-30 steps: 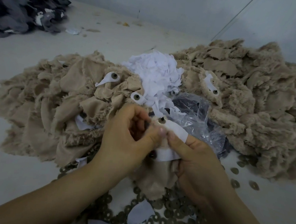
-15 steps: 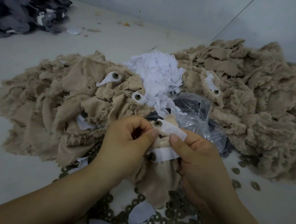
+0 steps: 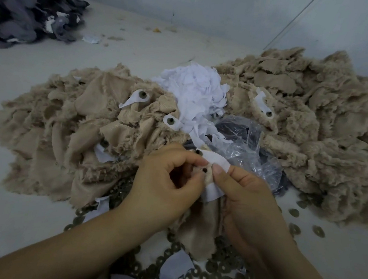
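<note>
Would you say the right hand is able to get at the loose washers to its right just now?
Probably not yet: the right hand pinches the white patch on the plush piece. The washers lie uncovered nearby, so letting go would free it.

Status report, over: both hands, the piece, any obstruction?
Left hand pinches beige piece near its eye. Right hand pinches white patch on it. No obstruction; plastic bag just behind, washers underneath.

No readable text, label or number anywhere.
</note>
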The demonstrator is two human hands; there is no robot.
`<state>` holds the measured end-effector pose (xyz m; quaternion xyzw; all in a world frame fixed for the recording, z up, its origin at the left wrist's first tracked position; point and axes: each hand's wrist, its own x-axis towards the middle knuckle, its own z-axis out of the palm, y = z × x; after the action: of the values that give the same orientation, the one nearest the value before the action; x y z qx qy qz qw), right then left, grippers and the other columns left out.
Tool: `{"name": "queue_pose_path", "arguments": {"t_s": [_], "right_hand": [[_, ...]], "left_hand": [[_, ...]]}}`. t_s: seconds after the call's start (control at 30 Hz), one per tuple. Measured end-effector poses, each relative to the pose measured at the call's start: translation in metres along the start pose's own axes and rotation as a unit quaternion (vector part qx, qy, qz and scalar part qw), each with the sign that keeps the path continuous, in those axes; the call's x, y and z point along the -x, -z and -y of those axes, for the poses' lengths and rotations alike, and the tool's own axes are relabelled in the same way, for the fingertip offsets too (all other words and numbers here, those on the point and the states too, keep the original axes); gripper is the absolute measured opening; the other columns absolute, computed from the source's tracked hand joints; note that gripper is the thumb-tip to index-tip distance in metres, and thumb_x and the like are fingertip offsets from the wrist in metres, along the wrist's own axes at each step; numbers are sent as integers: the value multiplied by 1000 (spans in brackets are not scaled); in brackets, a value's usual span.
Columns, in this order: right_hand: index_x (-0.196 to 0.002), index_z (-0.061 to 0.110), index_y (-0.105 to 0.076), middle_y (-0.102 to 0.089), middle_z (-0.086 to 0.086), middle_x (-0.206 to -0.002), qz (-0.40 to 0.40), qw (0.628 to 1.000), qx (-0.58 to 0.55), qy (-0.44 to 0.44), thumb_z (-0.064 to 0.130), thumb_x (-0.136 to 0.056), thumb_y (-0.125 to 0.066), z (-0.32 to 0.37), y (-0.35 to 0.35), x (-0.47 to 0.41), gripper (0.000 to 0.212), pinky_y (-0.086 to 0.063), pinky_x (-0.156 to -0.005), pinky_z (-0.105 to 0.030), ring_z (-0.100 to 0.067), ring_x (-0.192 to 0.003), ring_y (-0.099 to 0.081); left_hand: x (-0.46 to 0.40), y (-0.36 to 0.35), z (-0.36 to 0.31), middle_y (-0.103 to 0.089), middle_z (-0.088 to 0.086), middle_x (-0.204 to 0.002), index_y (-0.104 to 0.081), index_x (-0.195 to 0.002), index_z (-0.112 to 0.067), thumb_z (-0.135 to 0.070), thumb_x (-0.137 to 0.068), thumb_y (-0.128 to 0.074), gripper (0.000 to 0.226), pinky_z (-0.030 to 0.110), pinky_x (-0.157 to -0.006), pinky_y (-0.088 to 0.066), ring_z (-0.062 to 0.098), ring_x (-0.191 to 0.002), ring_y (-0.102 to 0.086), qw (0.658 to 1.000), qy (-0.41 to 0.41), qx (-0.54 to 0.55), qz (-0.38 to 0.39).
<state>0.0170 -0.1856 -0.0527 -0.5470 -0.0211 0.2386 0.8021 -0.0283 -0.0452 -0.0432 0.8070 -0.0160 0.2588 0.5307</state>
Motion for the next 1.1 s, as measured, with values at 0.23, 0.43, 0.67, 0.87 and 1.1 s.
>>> {"name": "queue_pose_path", "arguments": {"t_s": [0.23,0.43,0.67,0.87,1.1], "right_hand": [[-112,-5,-69,-69,-28,-112,46,996,-74,-24,22,-85,-65,5,-3,3,38,-58,-84,-40,-39,-107,-68],[-113,2,-71,-71,-23,-113,44,997,-56,-42,21,-86,-63,6,-3,3,34,-58,-84,-39,-37,-107,-68],[-116,6,-71,-72,-18,-113,42,996,-59,-41,20,-86,-63,9,-4,5,34,-59,-77,-30,-29,-104,-71],[-107,2,-73,-74,-19,-102,13,998,-31,-62,23,-80,-65,10,-2,5,35,-59,-70,-31,-26,-90,-73],[-107,-6,-69,-73,-22,-98,39,990,-100,-87,14,-84,-64,15,-3,8,31,-60,-68,-28,-24,-83,-72]], "left_hand": [[-2,3,3,-63,3,-74,-77,-92,-14,-18,-78,-75,15,35,-62,-52,17,-69,-59,1000,-5,6,21],[1,5,7,-57,4,-97,-73,-101,-19,-9,-74,-76,28,28,-67,-53,15,-79,-59,998,-58,21,-1],[3,4,9,-71,-1,-106,-75,-96,-11,5,-80,-72,23,21,-85,-52,7,-102,-66,987,-159,-12,11],[5,4,16,-70,-7,-103,-73,-104,-8,-6,-83,-75,21,20,-87,-52,0,-100,-66,982,-187,-37,-11],[4,5,21,-66,16,-116,-71,-108,3,0,-89,-61,21,29,-94,-53,23,-108,-65,935,-321,-139,63]]}}
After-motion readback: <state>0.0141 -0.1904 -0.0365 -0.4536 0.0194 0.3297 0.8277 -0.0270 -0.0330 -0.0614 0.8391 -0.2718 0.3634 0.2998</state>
